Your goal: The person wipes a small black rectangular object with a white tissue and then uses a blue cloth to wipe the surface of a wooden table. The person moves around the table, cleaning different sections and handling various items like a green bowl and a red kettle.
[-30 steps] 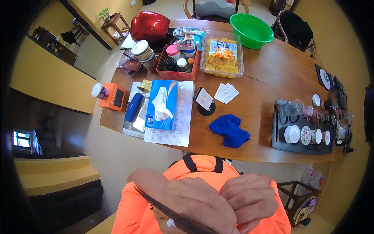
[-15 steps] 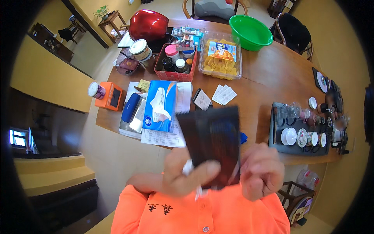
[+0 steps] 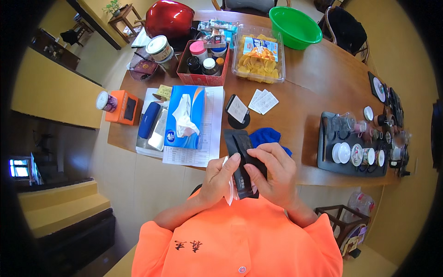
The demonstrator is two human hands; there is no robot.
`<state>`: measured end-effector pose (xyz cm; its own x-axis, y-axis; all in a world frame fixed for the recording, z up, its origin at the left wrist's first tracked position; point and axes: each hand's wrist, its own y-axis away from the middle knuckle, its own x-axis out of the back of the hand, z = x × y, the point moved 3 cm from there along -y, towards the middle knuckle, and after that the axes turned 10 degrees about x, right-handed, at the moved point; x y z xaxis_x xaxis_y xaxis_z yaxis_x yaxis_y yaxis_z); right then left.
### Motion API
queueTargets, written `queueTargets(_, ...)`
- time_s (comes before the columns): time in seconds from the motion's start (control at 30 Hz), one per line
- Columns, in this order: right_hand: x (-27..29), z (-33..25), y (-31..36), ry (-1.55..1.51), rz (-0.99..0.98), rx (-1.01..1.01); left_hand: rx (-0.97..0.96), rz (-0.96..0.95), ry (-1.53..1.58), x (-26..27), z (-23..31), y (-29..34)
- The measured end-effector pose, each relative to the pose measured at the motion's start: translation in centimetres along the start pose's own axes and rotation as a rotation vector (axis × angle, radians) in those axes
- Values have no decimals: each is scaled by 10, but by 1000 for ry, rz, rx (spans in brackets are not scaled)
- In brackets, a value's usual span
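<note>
In front of my chest I hold a dark, flat pouch (image 3: 241,179) with small pale print, tilted slightly. My left hand (image 3: 215,181) is closed on its left side, thumb pressed over the front. A white, partly see-through packet or sheet (image 3: 229,194) sticks out beneath that hand; its kind is unclear. On the pouch's right side, my right hand (image 3: 279,175) pinches the black film with thumb and fingers. A fold runs down the film between the two hands. Just beyond the pouch a blue cloth (image 3: 265,136) lies on the wooden table (image 3: 295,104).
A blue tissue box (image 3: 196,115) sits on papers at the left. Farther back are a red box of jars (image 3: 200,79), a clear tub of yellow chips (image 3: 258,55) and a green basin (image 3: 295,30). A dark tea tray (image 3: 325,159) with cups stands at the right.
The pouch has dropped away from the camera toward my chest and turned narrower. My right hand, a loose fist at its side before, now pinches the film.
</note>
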<state>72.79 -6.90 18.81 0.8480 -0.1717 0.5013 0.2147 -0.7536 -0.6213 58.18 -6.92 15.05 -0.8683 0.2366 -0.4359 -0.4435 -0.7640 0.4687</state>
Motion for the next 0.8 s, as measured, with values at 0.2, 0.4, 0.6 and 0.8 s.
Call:
queueTargets(0.2, 1, 21, 14, -483, -10, -432, 63, 40, 72, 8, -14, -2)
queueTargets(0.4, 8, 19, 19, -1095, 226, -861, 154, 15, 184, -4, 8, 13)
queueTargets(0.6, 65, -50, -33, -1135, 109, -60, -951, -81, 77, -52, 44, 72)
queueTargets(0.8, 65, -84, -45, -1344, 261, 276, -1394, -141, -37, -77, 60, 87)
